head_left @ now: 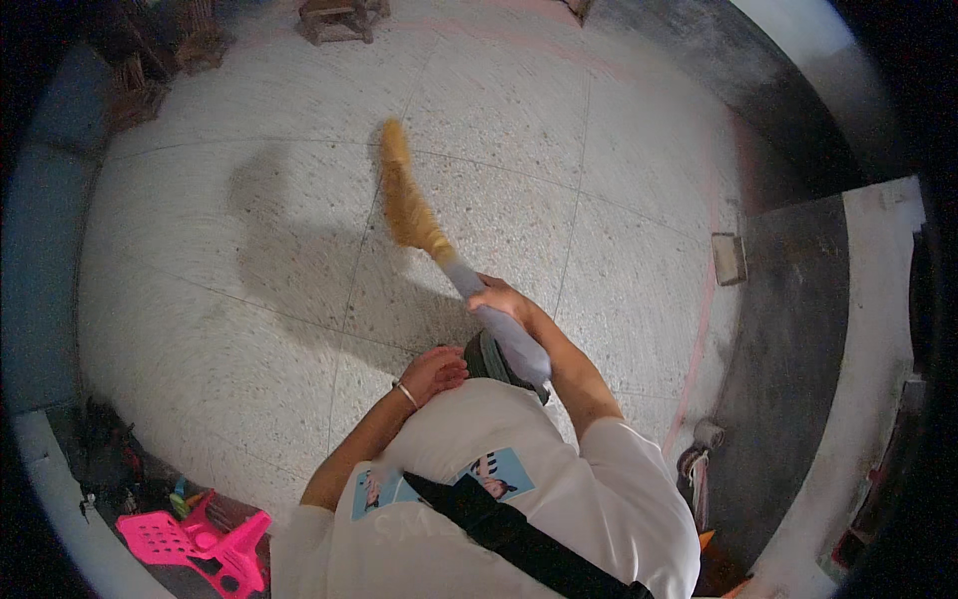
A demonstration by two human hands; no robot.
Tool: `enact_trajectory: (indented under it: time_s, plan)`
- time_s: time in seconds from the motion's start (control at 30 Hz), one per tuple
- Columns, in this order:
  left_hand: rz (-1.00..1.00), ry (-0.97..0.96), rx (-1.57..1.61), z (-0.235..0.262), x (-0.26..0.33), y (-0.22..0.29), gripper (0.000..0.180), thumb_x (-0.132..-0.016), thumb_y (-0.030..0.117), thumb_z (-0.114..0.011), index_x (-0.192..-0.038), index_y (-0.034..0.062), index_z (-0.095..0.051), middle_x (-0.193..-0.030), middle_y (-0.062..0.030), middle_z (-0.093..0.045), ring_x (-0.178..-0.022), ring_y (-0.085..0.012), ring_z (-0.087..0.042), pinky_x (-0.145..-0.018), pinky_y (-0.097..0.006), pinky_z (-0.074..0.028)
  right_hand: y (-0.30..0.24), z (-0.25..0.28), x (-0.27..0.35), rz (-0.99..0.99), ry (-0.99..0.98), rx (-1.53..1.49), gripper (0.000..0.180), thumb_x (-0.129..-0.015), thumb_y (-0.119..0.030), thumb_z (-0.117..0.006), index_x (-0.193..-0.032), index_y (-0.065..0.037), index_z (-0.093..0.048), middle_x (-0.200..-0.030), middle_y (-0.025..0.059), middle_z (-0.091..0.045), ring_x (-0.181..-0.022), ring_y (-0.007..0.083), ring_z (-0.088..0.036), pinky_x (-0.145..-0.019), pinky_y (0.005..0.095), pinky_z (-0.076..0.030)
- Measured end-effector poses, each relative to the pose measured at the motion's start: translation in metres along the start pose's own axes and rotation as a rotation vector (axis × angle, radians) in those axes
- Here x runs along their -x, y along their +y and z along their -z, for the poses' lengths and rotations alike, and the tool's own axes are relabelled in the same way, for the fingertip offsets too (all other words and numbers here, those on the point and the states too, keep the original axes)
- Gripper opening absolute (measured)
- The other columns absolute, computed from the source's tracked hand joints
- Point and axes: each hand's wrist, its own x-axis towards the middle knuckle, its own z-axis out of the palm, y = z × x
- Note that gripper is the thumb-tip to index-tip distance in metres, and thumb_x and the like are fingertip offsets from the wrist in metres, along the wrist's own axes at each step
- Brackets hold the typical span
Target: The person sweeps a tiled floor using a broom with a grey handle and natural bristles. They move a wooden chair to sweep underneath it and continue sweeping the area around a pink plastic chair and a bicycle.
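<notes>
In the middle of the view, my right hand is closed round the grey, plastic-looking handle of a broom. Its yellow-brown grass bristles point forward and to the left over the speckled floor. The handle's butt end comes back close to my right forearm and waist. My left hand, with a pale band at its wrist, rests by the front of my shirt at the waist. Nothing shows in it, and its fingers look loosely extended.
A bright pink plastic chair stands at the lower left beside dark clutter. Wooden stools are at the far edge and far left. Along the right runs a dark wall base, with a small pale box-like object beside it.
</notes>
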Motion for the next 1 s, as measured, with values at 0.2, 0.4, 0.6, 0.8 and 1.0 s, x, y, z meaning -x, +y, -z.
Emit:
enact_trajectory:
  time_s: [0.2, 0.4, 0.6, 0.8, 1.0]
  plan:
    - [-0.064, 0.151, 0.034, -0.036, -0.017, 0.017, 0.036, -0.081, 0.022, -0.055, -0.113, 0.0065, -0.046, -0.091, -0.0096, -0.057, -0.082, -0.0204, -0.059, -0.073, -0.032, -0.05, -0.074, 0.037, -0.087, -0.032, -0.086, 0.0, 0.076, -0.053, -0.033, -0.066, -0.121, -0.003, -0.044, -0.105, 0.0172, -0.054, -0.097, 0.0224, -0.051, -0.079, 0.0339, -0.042]
    - [0.017, 0.141, 0.056, -0.063, -0.051, 0.032, 0.037, -0.081, 0.02, -0.056, -0.114, 0.006, -0.046, -0.092, -0.0098, -0.058, -0.087, -0.0222, -0.058, -0.076, -0.033, -0.049, -0.018, 0.152, -0.049, 0.06, -0.153, -0.379, 0.043, -0.064, -0.03, -0.063, -0.097, -0.004, -0.052, -0.075, 0.0075, -0.056, -0.063, 0.0179, -0.055, -0.054, 0.0327, -0.045]
    - [0.058, 0.117, -0.143, -0.117, -0.08, 0.066, 0.033, -0.083, 0.023, -0.052, -0.112, 0.0076, -0.048, -0.09, -0.0072, -0.057, -0.082, -0.0181, -0.059, -0.072, -0.029, -0.05, 0.097, 0.257, 0.063, -0.085, 0.133, -0.658, 0.039, -0.068, -0.024, -0.061, -0.1, -0.007, -0.046, -0.069, 0.0075, -0.053, -0.055, 0.0185, -0.052, -0.049, 0.0314, -0.046]
    - [0.112, 0.031, -0.153, -0.143, -0.121, 0.075, 0.033, -0.082, 0.022, -0.055, -0.111, 0.0075, -0.049, -0.094, -0.0085, -0.057, -0.087, -0.0208, -0.058, -0.075, -0.032, -0.05, 0.197, 0.314, 0.158, -0.16, 0.526, -0.816, 0.027, -0.066, -0.029, -0.06, -0.079, -0.006, -0.054, -0.064, 0.0095, -0.056, -0.055, 0.0202, -0.055, -0.054, 0.032, -0.046]
    - [0.136, 0.037, -0.196, -0.162, -0.142, 0.084, 0.032, -0.082, 0.021, -0.055, -0.11, 0.0068, -0.049, -0.091, -0.0087, -0.058, -0.084, -0.0209, -0.059, -0.074, -0.033, -0.05, 0.24, 0.357, 0.14, -0.573, 0.786, -0.103, 0.028, -0.068, -0.034, -0.055, -0.08, -0.01, -0.064, -0.079, 0.017, -0.061, -0.071, 0.0267, -0.06, -0.066, 0.0363, -0.048]
